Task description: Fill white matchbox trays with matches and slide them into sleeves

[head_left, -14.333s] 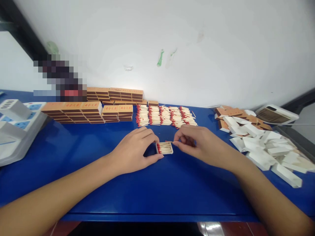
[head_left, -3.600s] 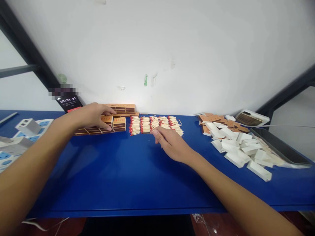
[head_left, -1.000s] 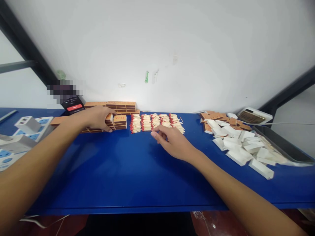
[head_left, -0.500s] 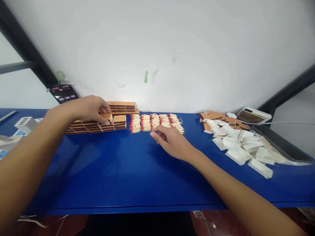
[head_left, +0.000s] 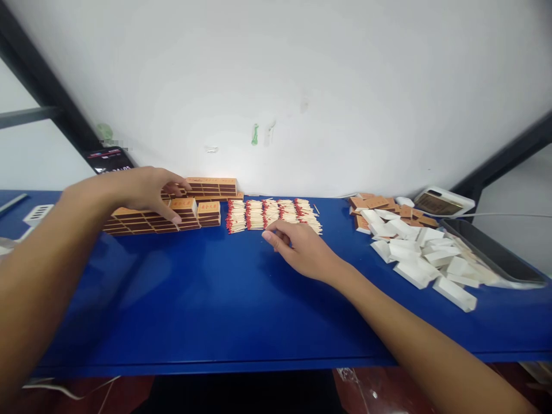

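My left hand (head_left: pixel 140 190) hovers over the stacked brown matchboxes (head_left: pixel 172 214) at the back left, fingers spread and curved, fingertips touching the top boxes. It holds nothing. My right hand (head_left: pixel 297 247) rests on the blue table (head_left: pixel 241 305) just in front of the rows of red-tipped matches (head_left: pixel 276 213), fingers loosely curled, index tip near the matches. Whether it pinches a match I cannot make out.
A second stack of matchboxes (head_left: pixel 213 187) stands against the white wall. White inner trays (head_left: pixel 422 259) lie heaped at the right, with brown sleeves (head_left: pixel 379 204) behind them. A dark tray (head_left: pixel 491 256) and a white device (head_left: pixel 444 202) lie far right. A phone (head_left: pixel 107 161) leans at the back left.
My left hand has lifted off the front of the matchbox stack and drawn slightly left above it. My right hand has stayed in place by the matches.
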Demonstrator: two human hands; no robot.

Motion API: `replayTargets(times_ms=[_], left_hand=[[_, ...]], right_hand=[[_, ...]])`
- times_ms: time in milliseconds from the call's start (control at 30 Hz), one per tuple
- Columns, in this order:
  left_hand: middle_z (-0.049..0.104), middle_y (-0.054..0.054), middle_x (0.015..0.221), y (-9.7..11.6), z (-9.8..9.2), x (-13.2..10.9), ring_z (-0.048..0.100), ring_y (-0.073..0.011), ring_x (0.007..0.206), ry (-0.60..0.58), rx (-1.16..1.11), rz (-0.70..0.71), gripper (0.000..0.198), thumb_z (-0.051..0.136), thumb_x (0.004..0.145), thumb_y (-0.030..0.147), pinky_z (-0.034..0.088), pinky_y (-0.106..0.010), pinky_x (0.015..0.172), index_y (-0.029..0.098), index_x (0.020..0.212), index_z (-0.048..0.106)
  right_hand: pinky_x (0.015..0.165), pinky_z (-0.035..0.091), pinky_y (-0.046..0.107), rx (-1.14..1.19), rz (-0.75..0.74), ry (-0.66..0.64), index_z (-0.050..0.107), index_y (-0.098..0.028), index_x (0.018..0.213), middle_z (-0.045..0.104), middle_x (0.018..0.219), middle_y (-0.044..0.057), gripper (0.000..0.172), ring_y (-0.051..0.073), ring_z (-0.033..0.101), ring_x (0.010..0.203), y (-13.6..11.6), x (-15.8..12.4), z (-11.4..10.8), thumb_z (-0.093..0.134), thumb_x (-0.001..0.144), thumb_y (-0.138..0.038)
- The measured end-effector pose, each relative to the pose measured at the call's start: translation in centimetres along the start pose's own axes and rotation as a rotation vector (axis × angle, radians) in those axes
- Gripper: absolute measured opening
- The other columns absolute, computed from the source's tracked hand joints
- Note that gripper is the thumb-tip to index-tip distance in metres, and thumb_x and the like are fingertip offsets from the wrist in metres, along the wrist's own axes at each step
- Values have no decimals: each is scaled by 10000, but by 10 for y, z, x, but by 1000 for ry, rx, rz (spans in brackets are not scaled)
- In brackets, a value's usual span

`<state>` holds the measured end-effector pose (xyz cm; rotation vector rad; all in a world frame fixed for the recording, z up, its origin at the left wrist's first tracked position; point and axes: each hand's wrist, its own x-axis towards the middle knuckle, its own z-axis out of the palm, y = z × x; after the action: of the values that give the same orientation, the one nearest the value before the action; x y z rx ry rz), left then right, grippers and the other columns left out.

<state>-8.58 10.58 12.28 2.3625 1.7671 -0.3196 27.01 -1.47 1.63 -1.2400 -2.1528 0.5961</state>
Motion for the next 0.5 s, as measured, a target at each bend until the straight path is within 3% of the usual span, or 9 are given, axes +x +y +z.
replayTargets(times_ms=[167,267,367,500], left_hand=[[668,-122,1512,-25,2,4,642,-327,1345,-104,45,-103,1239,918,571,531,485,-368,1103,220,1654,402],[671,-104,1506,-26,12,5,668,-334,1275,-55,120,-43,1106,895,645,477,496,-390,1067,226,1629,458],[602,-133,1572,-21,21,5,621,-383,1318,-32,189,-47,1095,895,650,458,489,-445,1076,207,1626,467],[695,-96,1426,-15,26,7,666,-309,1162,17,120,3,923,880,625,393,525,-375,953,193,1486,616]], right_hand=[[655,356,315,-2,-8,3,642,-216,937,667,715,-5,312,165,569,647,1,0,0,502,1104,-438],[665,362,316,-6,-7,-2,644,-218,936,672,720,-4,311,167,573,654,1,0,1,502,1105,-437],[662,361,315,-11,-9,-1,639,-219,928,668,721,-1,306,167,570,653,2,1,1,503,1105,-428],[647,348,310,-22,-16,4,624,-216,891,629,696,-10,326,159,536,630,1,1,1,500,1105,-429]])
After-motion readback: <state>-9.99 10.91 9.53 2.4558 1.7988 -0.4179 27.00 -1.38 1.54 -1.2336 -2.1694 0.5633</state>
